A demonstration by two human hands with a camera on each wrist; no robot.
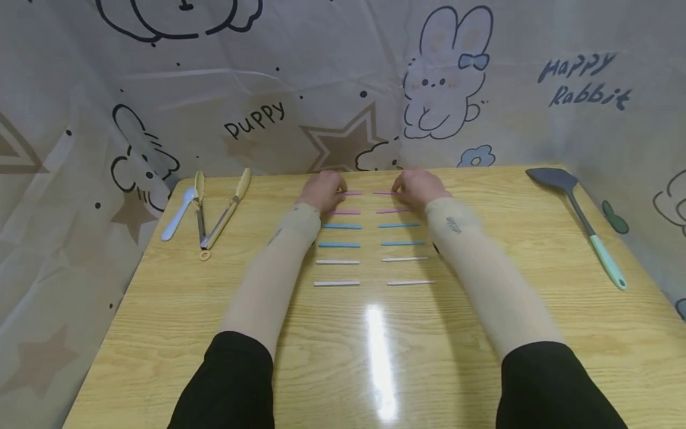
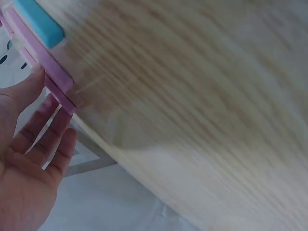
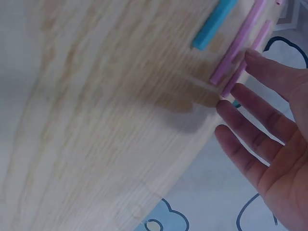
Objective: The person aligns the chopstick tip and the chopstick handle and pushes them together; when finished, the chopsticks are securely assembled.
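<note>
Two columns of thin sticks lie on the wooden table, each with pink, blue and white pairs. At the far edge my left hand [image 1: 323, 189] pinches the farthest pink stick [image 1: 352, 193] of the left column between thumb and fingers. Opposite it, my right hand [image 1: 420, 187] pinches the farthest pink stick [image 1: 383, 192] of the right column near its outer end. In the left wrist view, a second pink stick [image 2: 57, 72] lies right beside the held one, with a blue stick [image 2: 42, 24] beyond. The right wrist view shows another pink stick [image 3: 236, 48] near my thumb.
Metal tongs [image 1: 220, 225] with cream tips stand spread at the left, beside a light blue spoon-like utensil [image 1: 178, 215]. A grey spatula [image 1: 581, 208] with a mint handle lies at the right. A printed cloth [image 1: 343, 77] hangs behind the table [image 1: 321, 369].
</note>
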